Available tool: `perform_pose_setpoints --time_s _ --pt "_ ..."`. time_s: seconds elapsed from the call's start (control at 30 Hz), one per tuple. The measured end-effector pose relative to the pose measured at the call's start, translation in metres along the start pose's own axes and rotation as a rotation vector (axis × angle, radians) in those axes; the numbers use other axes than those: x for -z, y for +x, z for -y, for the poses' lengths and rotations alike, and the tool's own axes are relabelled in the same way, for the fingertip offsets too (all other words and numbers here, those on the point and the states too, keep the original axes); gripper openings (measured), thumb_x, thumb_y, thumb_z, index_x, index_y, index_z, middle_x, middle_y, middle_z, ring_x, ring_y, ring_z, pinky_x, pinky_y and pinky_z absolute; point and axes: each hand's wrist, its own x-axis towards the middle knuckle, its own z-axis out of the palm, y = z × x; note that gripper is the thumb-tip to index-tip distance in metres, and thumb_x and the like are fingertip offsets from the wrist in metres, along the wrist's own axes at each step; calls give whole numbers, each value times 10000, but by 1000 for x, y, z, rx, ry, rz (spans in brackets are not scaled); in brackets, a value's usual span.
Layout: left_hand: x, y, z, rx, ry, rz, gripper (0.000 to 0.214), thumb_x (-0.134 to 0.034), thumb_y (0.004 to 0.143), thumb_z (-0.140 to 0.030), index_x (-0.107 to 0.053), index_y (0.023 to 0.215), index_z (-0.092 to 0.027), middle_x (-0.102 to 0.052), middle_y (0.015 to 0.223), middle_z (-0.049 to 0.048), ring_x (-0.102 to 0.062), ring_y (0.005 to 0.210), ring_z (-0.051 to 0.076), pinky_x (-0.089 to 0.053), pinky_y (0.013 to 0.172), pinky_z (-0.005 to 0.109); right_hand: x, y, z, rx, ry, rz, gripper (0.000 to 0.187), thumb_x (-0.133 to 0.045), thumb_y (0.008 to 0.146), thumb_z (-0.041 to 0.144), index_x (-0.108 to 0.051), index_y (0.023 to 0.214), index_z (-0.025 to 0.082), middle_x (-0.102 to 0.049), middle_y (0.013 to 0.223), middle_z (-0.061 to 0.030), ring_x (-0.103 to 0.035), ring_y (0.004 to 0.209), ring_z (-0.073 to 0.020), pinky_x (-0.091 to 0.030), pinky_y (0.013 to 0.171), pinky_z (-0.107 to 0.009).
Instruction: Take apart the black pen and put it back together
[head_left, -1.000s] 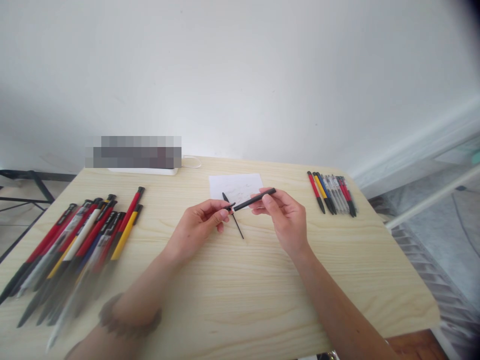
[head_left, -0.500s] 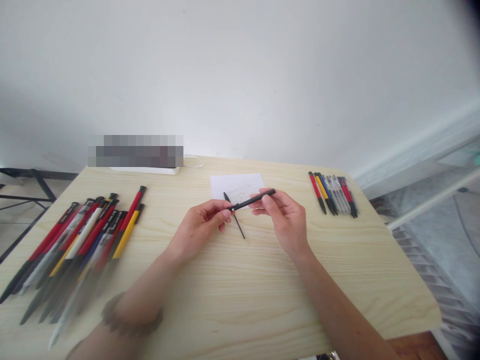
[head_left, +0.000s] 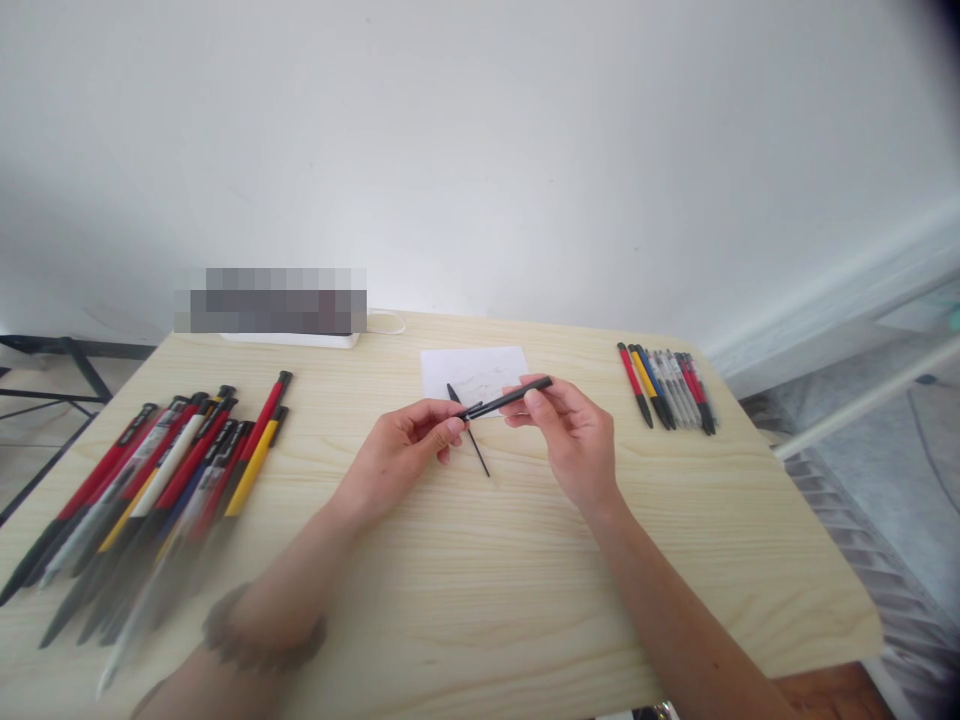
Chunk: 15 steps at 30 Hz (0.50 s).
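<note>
My right hand point(head_left: 574, 430) pinches a black pen barrel point(head_left: 501, 400) between thumb and fingers. The barrel slants up to the right above the table. At its lower left end, the thumb and fingertips of my left hand point(head_left: 416, 440) close on a small black pen part with a thin clip-like piece point(head_left: 474, 408) standing slightly apart from the barrel. My fingertips hide how the two pieces meet. Beneath the hands, a thin black pen piece point(head_left: 481, 458) lies slanted, its upper end over a sheet of white paper point(head_left: 450, 362) with faint scribbles.
A loose pile of red, yellow, white and clear pens point(head_left: 169, 465) covers the left of the wooden table point(head_left: 480, 600). Several more pens point(head_left: 664, 390) lie in a row at the right. By the wall sits a white-based object point(head_left: 292, 340), its top blurred out.
A gap has appeared between the thin clip-like piece and the black barrel near my left fingertips. Both hands stay almost in the same place.
</note>
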Motion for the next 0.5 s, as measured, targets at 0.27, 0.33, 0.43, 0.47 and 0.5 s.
perform_pose_setpoints --time_s 0.27,0.33,0.43,0.47,0.5 --pt "-1 -1 -3 5 23 -15 301 -597 748 -372 -637 956 -159 -578 650 -10 -505 604 114 -435 615 242 0 -1 3 8 -85 13 210 -536 828 301 -595 988 180 -684 904 -54 -665 764 -171 -576 732 -367" --pt "-1 -1 -3 5 28 -14 297 -597 747 -369 -643 955 -162 -584 651 -10 -507 602 114 -436 614 241 -1 -2 1 30 -92 2 209 -535 828 298 -597 991 183 -686 898 -51 -664 754 -165 -576 725 -357" --pt "-1 -1 -2 8 37 -8 289 -600 744 -367 -649 951 -171 -588 645 -16 -504 593 108 -430 611 235 -1 -3 2 38 -93 19 201 -546 822 279 -601 989 182 -687 891 -49 -664 742 -160 -574 720 -344" --pt "-2 -1 -2 11 39 -6 290 -601 741 -367 -648 948 -170 -587 639 -17 -502 589 107 -430 609 234 -1 -3 3 36 -93 29 197 -550 820 273 -603 987 182 -687 889 -48 -665 739 -160 -573 720 -342" --pt "-2 -1 -2 15 39 -6 291 -602 740 -369 -645 945 -167 -585 634 -17 -501 585 107 -431 605 234 -1 -3 5 33 -94 37 195 -554 816 269 -604 985 183 -687 887 -47 -665 738 -160 -572 719 -341"
